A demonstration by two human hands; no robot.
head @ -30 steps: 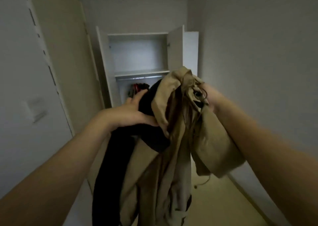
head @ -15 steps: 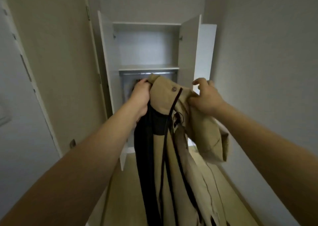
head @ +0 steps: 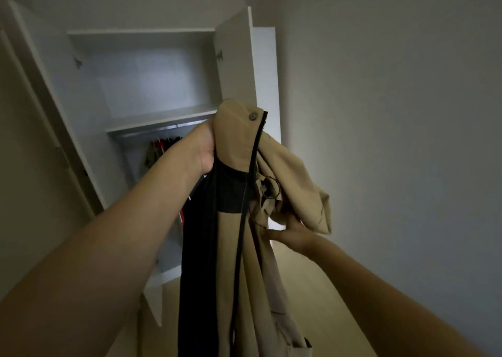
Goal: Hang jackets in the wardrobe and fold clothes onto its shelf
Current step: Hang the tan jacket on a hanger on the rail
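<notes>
The left hand (head: 202, 150) grips the top of one tan jacket (head: 244, 139), which hangs down long with a black lining. The right hand (head: 293, 237) is lower, under a bunched fold of the jacket; whether it grips the cloth cannot be told. Behind the left hand stands one white wardrobe (head: 152, 85) with two open doors. Its shelf (head: 157, 119) is bare. Clothes (head: 163, 147) hang on the rail below. The floor (head: 326, 302) beneath the hands is pale wood, with a grey wall (head: 394, 112) to the right.

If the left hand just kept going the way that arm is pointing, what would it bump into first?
Probably the clothes hanging under the wardrobe rail. The left hand, gripping the tan jacket at its collar, points into the open wardrobe; depth is hard to judge.
</notes>
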